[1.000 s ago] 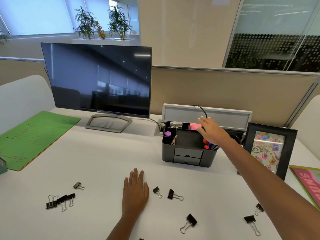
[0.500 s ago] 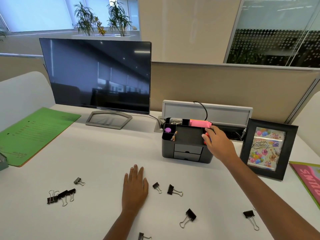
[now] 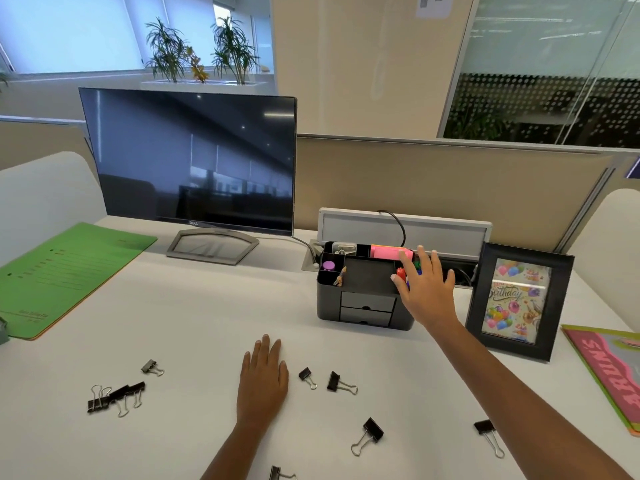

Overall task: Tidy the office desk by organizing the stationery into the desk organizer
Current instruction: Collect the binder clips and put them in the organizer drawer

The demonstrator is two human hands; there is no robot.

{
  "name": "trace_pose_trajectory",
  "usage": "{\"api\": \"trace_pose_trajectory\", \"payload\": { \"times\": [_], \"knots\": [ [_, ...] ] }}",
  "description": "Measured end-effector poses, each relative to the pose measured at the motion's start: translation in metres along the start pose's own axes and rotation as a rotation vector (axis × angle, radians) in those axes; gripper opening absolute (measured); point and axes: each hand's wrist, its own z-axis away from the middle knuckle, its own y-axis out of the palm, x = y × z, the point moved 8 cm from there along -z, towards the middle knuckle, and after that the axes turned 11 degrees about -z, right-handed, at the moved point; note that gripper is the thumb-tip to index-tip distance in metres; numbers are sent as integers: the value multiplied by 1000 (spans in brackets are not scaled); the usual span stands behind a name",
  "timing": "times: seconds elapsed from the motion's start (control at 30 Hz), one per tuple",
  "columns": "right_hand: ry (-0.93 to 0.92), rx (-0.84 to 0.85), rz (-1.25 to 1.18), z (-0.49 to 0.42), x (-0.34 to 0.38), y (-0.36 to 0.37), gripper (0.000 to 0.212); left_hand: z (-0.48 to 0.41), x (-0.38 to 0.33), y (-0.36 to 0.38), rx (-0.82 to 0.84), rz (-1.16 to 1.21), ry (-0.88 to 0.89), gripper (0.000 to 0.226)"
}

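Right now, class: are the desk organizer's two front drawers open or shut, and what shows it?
Shut. Both drawers sit flush with the front of the desk organizer; neither sticks out.

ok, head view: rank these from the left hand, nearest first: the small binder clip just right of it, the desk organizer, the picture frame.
1. binder clip: just right of the left hand.
2. desk organizer: farther back, to the right.
3. picture frame: far right, farthest.

Bottom binder clip point(image 3: 280, 474) cut by edge, right end of desk organizer point(image 3: 363, 308) behind right hand point(image 3: 427, 292)
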Motion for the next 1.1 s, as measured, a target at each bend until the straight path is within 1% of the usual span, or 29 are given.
{"api": "trace_pose_trajectory", "payload": {
  "times": [0.13, 0.17, 0.23, 0.3, 0.37, 0.4, 0.5, 0.57, 0.6, 0.63, 0.7, 0.73, 0.77, 0.83, 0.93, 1.0, 1.03, 1.1],
  "knots": [
    [-51, -164, -136, 38, 10, -14, 51, 7, 1, 0, 0, 75, 13, 48],
    [-46, -183, -181, 51, 10, -13, 54, 8, 1, 0, 1, 90, 9, 47],
    [-36, -171, -252, 81, 14, -4, 62, 8, 1, -1, 0, 160, -19, 46],
    [-40, -116, -268, 108, 19, 13, 66, 8, -1, -5, -1, 277, -70, 43],
    [-19, 3, -254, 128, 18, 34, 71, 9, -7, -13, -36, 384, -104, 39],
    [-4, 54, -259, 136, 15, 43, 76, 10, -12, -19, -71, 406, -91, 37],
    [39, 177, -263, 148, -1, 69, 109, 16, -43, -39, -196, 383, 51, 33],
    [66, 250, -215, 152, -12, 79, 120, 19, -68, -49, -235, 414, 137, 32],
    [66, 280, -188, 154, -14, 82, 119, 19, -80, -51, -232, 455, 159, 31],
    [63, 302, -186, 156, -14, 84, 111, 19, -91, -53, -218, 507, 166, 31],
    [69, 316, -198, 160, -16, 87, 72, 16, -110, -52, -170, 624, 138, 30],
    [84, 327, -200, 162, -19, 90, 59, 13, -118, -50, -141, 690, 105, 29],
    [91, 325, -206, 163, -20, 90, 55, 9, -125, -48, -111, 766, 60, 28],
    [94, 313, -223, 163, -21, 88, 53, 2, -136, -43, -18, 946, -74, 27],
    [91, 299, -248, 161, -20, 86, 52, -10, -149, -24, 248, 1352, -372, 27],
    [91, 290, -256, 160, -20, 85, 51, -13, -161, -14, 409, 1614, -497, 34],
    [90, 284, -269, 160, -20, 85, 51, -16, -165, -12, 443, 1703, -529, 36],
    [89, 289, -282, 159, -21, 85, 51, -20, -169, -9, 457, 1817, -573, 39]
  ]
}}
